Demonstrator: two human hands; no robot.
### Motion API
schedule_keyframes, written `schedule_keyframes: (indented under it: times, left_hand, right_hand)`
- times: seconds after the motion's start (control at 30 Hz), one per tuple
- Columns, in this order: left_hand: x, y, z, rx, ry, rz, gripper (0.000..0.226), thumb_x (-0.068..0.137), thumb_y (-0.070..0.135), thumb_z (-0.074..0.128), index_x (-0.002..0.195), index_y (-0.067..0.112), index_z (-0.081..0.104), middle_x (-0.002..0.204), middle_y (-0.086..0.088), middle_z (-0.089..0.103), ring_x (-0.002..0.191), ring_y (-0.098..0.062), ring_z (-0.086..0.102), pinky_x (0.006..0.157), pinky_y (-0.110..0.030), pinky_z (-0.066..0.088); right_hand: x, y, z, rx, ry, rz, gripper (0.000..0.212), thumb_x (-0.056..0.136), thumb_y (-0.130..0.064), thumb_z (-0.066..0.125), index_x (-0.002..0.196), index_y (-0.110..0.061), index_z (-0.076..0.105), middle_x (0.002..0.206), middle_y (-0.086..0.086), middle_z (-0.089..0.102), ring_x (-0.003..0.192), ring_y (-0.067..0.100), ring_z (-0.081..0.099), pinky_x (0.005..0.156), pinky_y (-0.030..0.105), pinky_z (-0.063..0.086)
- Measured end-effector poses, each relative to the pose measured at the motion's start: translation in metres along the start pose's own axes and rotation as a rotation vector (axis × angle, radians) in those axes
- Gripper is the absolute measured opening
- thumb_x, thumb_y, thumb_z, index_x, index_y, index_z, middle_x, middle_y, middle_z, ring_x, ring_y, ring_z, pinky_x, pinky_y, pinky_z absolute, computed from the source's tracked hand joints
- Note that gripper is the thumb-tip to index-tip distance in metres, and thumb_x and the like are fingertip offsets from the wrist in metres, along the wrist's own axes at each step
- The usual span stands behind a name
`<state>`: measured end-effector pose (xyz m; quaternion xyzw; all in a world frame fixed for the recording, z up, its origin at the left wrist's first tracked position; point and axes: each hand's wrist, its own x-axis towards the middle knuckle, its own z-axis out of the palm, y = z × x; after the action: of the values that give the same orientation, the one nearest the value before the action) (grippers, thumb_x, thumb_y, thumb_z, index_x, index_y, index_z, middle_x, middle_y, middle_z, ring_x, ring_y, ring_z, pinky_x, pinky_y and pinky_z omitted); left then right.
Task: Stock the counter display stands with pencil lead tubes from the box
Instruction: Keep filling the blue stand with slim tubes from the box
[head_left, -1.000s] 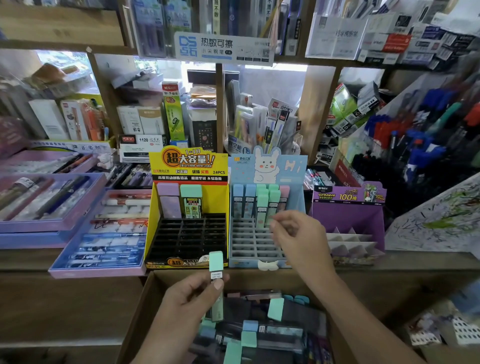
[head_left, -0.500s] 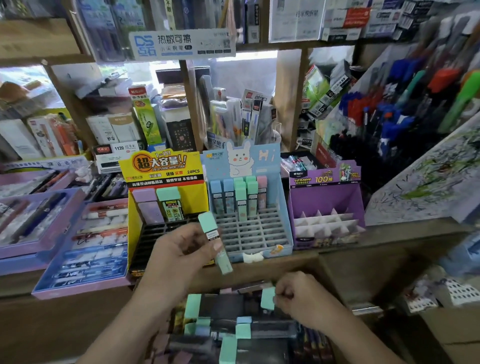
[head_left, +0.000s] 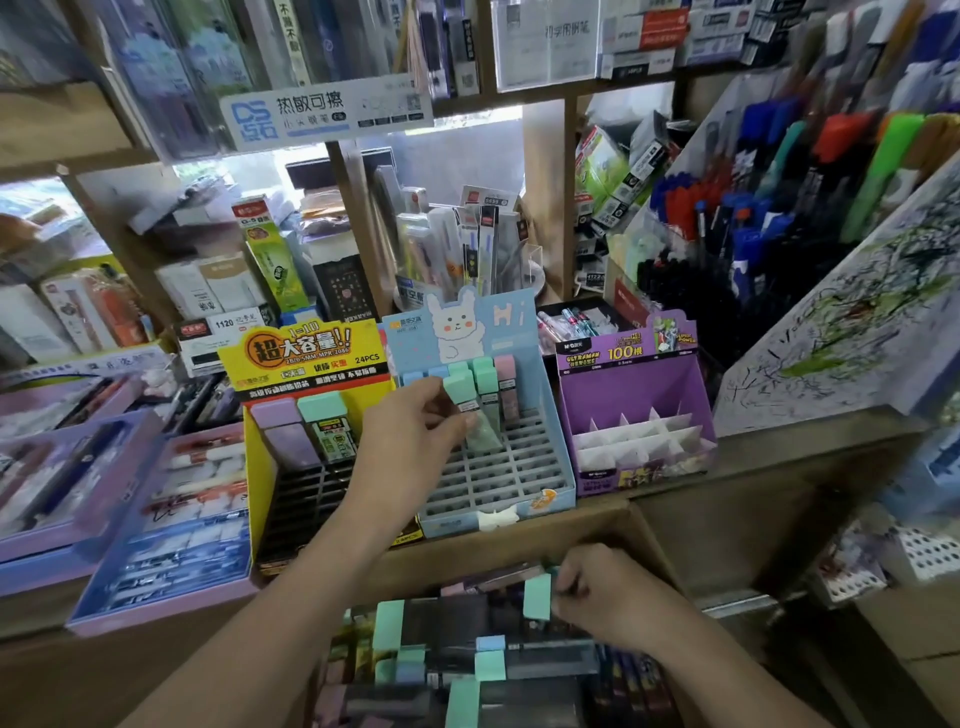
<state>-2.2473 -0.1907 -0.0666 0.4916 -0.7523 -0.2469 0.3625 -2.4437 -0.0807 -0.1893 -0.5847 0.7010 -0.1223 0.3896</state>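
Observation:
My left hand (head_left: 410, 441) pinches a green-capped lead tube (head_left: 467, 408) and holds it over the grid of the blue rabbit display stand (head_left: 550, 457), beside the tubes standing in its back rows. My right hand (head_left: 613, 597) is down in the cardboard box (head_left: 654, 540), its fingers gripping another green-capped tube (head_left: 536, 597). Several more tubes with green, blue and purple caps lie loose in the box. The yellow stand (head_left: 260, 467) to the left holds three wider tubes in its back rows. The purple stand (head_left: 670, 395) on the right has bare white dividers.
Purple and blue pen trays (head_left: 171, 519) lie at the left of the wooden counter. Shelves packed with stationery rise behind the stands. A slanted rack of pens (head_left: 769, 208) and a scribbled test sheet (head_left: 852, 322) fill the right side.
My left hand has carried its green tube up from above the box and across to the blue stand's grid. My right hand has dropped from the blue stand into the box and taken hold of a tube.

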Motion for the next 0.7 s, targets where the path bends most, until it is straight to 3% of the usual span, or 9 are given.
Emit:
schedule_keyframes:
  times: [0.1, 0.17, 0.7]
  left_hand:
    - [0.003, 0.000, 0.007, 0.080, 0.057, 0.076, 0.024, 0.085, 0.025, 0.079, 0.076, 0.035, 0.059, 0.074, 0.017, 0.068, 0.074, 0.007, 0.064, 0.059, -0.009, 0.043]
    - [0.003, 0.000, 0.012, 0.114, 0.079, 0.117, 0.035, 0.086, 0.022, 0.079, 0.074, 0.041, 0.052, 0.071, 0.020, 0.064, 0.076, 0.011, 0.062, 0.057, -0.003, 0.042]
    - [0.004, -0.003, 0.029, 0.237, 0.110, 0.127, 0.027, 0.088, 0.026, 0.076, 0.078, 0.029, 0.050, 0.067, 0.025, 0.052, 0.066, 0.005, 0.058, 0.057, -0.007, 0.041]
  right_hand:
    - [-0.002, -0.001, -0.001, -0.007, 0.013, -0.007, 0.008, 0.094, -0.029, 0.069, 0.093, -0.021, 0.071, 0.092, -0.006, 0.073, 0.086, 0.006, 0.068, 0.083, 0.029, 0.058]
    - [-0.004, -0.002, -0.002, -0.004, 0.008, -0.005, 0.008, 0.094, -0.029, 0.069, 0.094, -0.021, 0.072, 0.093, -0.005, 0.074, 0.087, 0.007, 0.069, 0.087, 0.033, 0.059]
    - [-0.005, -0.003, -0.003, -0.006, 0.004, -0.004, 0.008, 0.095, -0.030, 0.068, 0.098, -0.023, 0.069, 0.099, -0.006, 0.070, 0.092, 0.010, 0.065, 0.089, 0.033, 0.057]
